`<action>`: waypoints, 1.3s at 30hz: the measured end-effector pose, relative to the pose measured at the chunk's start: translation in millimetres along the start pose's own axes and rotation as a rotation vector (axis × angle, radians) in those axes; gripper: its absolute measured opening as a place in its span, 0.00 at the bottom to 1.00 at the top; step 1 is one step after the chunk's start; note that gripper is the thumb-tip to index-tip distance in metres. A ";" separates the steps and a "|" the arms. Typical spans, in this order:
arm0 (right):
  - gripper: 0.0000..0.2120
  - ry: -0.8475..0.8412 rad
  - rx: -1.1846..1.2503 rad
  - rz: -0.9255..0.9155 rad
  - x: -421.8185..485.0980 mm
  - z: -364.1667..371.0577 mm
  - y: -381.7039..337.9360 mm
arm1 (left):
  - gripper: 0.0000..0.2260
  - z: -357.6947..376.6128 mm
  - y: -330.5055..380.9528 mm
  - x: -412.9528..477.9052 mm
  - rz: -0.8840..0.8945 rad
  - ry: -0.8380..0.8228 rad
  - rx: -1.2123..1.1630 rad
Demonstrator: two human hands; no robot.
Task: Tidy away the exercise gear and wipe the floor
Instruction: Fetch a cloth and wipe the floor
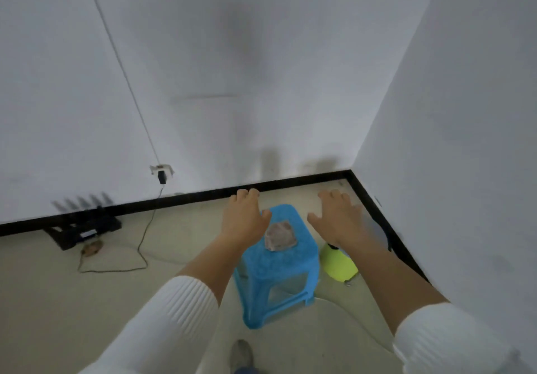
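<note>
Cloth (280, 238) lies crumpled on blue stool (276, 260). Left hand (245, 216) and right hand (338, 218) hover over it, fingers spread, empty.

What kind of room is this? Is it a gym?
Probably a bare corner of a room at home, not a proper gym. White walls meet at a black skirting board, and on the pale floor stand a blue plastic stool and a charger cable.

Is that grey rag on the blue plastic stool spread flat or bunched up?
Bunched up: the grey rag sits as a crumpled lump on the blue plastic stool.
</note>
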State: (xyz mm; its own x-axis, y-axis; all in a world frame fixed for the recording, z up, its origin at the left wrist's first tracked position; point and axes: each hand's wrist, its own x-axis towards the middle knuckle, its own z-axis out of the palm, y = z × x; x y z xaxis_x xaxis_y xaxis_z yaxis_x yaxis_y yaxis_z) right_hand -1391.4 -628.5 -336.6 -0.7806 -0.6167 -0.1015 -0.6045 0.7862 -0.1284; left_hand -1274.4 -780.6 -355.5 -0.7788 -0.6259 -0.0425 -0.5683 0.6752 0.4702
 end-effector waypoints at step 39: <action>0.03 -0.390 0.676 0.382 214.5 306.6 17.8 | 0.30 278.1 -154.6 158.4 -0.199 -0.613 0.158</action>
State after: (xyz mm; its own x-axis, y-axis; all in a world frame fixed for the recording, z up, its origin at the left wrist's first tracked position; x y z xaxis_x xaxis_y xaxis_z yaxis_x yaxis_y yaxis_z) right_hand -1520.8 -758.7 -663.2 -0.7255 -0.3822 -0.5724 0.0080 0.8269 -0.5623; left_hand -1383.8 -875.6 -680.2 -0.6382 -0.4408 -0.6311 -0.7128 0.6480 0.2683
